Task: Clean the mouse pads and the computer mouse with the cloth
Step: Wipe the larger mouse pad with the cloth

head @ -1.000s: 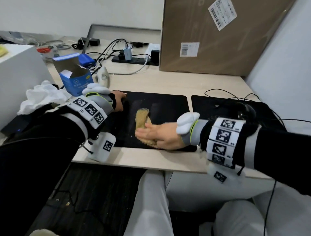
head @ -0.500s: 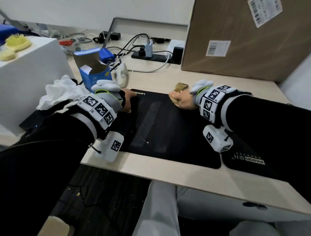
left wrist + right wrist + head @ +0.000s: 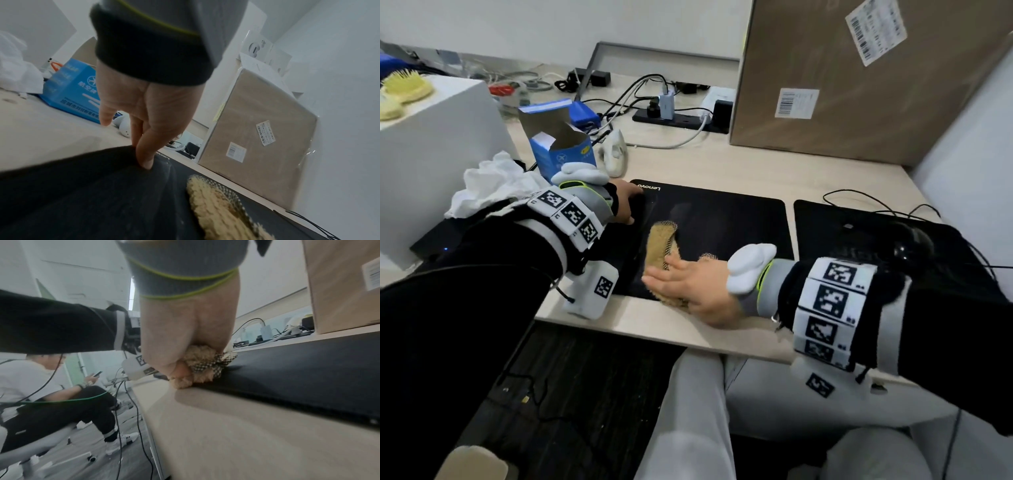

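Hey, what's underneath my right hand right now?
The tan cloth, pressed onto the Lenovo mouse pad near its front edge. The right hand covers part of the cloth.

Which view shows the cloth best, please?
The head view: the cloth lies spread on the pad, partly under the right hand. The left wrist shows only one end; the right wrist, a bunch under the hand.

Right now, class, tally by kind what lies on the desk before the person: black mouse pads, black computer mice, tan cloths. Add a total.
Black mouse pads: 2, the left pad and the right pad.
Black computer mouse: 1, on the right pad.
Tan cloth: 1, on the left pad.
Total: 4.
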`<state>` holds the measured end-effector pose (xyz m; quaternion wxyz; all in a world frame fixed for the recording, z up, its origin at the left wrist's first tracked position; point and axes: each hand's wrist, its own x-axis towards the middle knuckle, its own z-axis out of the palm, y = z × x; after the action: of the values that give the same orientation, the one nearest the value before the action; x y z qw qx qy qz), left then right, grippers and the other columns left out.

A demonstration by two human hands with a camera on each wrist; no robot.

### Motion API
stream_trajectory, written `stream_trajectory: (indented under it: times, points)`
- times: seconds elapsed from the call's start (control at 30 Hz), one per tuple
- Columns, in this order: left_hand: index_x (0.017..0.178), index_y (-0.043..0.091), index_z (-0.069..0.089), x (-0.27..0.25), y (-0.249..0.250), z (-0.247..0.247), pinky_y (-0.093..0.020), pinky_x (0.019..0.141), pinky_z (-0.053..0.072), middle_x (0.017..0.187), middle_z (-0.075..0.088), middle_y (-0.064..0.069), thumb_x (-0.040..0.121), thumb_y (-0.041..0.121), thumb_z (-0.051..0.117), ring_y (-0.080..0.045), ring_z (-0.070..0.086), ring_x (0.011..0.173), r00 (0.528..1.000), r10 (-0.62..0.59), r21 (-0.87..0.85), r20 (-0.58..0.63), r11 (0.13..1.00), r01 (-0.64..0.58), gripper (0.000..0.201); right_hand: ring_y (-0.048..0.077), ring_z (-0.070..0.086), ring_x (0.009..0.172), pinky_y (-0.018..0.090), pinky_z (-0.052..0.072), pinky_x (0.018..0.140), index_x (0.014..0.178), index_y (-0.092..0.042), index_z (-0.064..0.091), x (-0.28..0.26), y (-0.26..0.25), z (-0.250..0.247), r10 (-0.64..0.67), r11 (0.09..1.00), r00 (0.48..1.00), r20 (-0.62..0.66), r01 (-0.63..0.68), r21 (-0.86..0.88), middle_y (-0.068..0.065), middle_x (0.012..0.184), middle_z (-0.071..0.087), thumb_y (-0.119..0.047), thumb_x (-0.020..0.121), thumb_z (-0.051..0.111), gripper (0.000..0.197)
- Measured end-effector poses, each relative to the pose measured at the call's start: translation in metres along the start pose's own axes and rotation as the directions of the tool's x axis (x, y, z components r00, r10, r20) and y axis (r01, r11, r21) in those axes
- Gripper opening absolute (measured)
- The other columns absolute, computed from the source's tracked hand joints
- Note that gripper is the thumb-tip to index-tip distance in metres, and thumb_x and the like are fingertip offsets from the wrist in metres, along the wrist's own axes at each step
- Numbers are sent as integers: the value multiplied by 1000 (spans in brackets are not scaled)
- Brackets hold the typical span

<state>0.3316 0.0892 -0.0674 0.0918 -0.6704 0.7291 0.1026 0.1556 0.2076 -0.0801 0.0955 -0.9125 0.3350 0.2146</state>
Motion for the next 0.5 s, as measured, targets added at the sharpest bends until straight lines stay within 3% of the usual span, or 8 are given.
stream_trajectory:
  times: [0.17, 0.3, 0.43, 0.5]
  points:
    - [143, 10, 37, -5, -9, 5, -34, 106, 35, 145, 42, -14, 87, 21, 62, -29, 42, 133, 998, -47, -17, -34, 999, 46, 62, 19, -4, 148, 44, 21, 115, 150, -25, -3, -6, -5, 2, -23, 999, 1000, 5, 23, -48, -9, 160, -6, -5, 94, 25, 66]
    - [149, 15, 25, -4, -18, 6, -32, 111, 32, 150, 36, -11, 88, 18, 61, -27, 38, 137, 999, -40, -10, 10, 999, 40, 71, 15, -3, 148, 44, 19, 114, 150, -27, 1, -3, 13, -10, -55, 998, 998, 28, 55, -7, -11, 159, -4, -6, 93, 29, 67]
    - [149, 17, 25, 0, -26, 3, -33, 113, 31, 150, 37, -8, 85, 16, 65, -25, 38, 137, 997, -47, -89, 57, 995, 52, 76, 25, -1, 148, 30, 8, 116, 150, -19, 1, 19, 56, -28, 86, 996, 996, 14, -87, 37, 0, 160, -3, -6, 95, 30, 64]
    - [149, 17, 26, 3, -28, 3, -34, 114, 30, 151, 38, -6, 83, 15, 67, -24, 38, 137, 996, -39, -146, 76, 988, 50, 79, 27, 0, 148, 28, 7, 117, 150, -17, 2, 30, 78, -33, 181, 982, 984, -6, -180, 63, 4, 160, -2, -6, 95, 31, 64]
